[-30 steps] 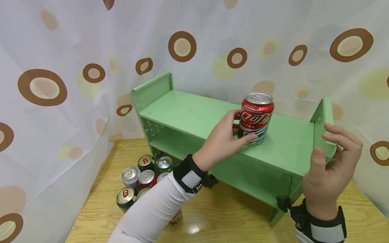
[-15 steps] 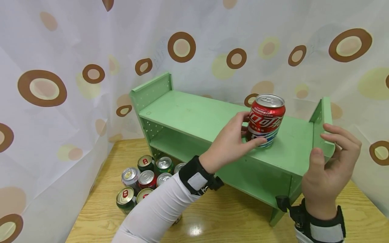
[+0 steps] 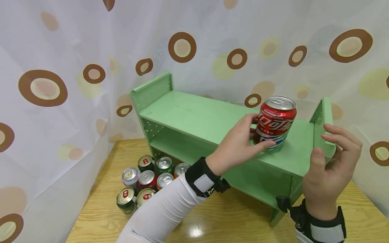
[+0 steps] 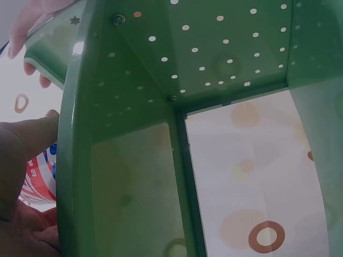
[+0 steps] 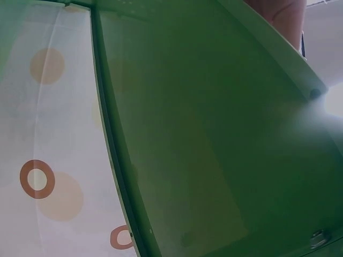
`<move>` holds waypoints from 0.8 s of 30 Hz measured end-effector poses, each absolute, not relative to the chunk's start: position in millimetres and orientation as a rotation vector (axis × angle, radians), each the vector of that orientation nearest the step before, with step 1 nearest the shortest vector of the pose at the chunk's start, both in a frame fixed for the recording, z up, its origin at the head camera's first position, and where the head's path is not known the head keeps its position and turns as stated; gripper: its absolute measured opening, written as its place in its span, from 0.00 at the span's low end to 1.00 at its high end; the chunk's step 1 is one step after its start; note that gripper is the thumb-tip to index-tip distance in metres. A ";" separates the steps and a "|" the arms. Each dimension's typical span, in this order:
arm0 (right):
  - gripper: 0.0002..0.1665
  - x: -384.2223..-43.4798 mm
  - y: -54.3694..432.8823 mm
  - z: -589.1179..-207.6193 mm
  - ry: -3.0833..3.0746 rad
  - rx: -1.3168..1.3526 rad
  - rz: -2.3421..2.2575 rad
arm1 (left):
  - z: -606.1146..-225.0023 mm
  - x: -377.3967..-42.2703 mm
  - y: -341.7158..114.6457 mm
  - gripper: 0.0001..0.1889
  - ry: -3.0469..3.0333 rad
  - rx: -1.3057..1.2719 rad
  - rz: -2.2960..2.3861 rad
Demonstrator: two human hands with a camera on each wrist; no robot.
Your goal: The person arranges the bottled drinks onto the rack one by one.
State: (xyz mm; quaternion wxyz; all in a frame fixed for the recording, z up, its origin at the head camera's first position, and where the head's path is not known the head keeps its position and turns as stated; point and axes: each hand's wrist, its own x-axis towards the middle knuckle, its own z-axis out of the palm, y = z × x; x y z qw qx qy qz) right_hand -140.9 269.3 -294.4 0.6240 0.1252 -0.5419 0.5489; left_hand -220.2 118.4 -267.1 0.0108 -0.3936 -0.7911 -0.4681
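Note:
In the head view, my left hand (image 3: 238, 143) holds a red cola can (image 3: 275, 123) around its lower half, fingers behind and thumb in front. The can is upright at the top board of a green two-tier shelf (image 3: 194, 114), towards its right end; whether its base touches the board I cannot tell. My right hand (image 3: 332, 172) grips the shelf's right end panel, its fingers bent around the panel edge. From below, the left wrist view shows part of the can (image 4: 40, 179) beyond the shelf's front edge. The right wrist view shows mainly the shelf's green underside (image 5: 182, 134).
Several drink cans (image 3: 147, 179) stand grouped on the wooden table (image 3: 100, 209) by the shelf's left end, partly covered by my left sleeve. A patterned white sheet (image 3: 206, 30) hangs behind and to the left. The shelf's lower board (image 3: 170, 143) lies under the top one.
My left hand has moved the can rightwards along the top board, closer to the right end panel. More of the table cans now show past my sleeve. My right hand has stayed in place.

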 end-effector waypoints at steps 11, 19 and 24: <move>0.25 -141.0 269.2 -295.1 -1.237 0.288 1.260 | -268.3 -218.7 124.5 0.38 -2.441 -1.270 -1.431; 0.24 -142.3 270.3 -297.7 -1.257 0.289 1.251 | -269.6 -217.3 126.6 0.38 -2.444 -1.265 -1.423; 0.24 -142.8 271.3 -298.9 -1.259 0.283 1.245 | -269.5 -215.2 127.8 0.38 -2.440 -1.264 -1.396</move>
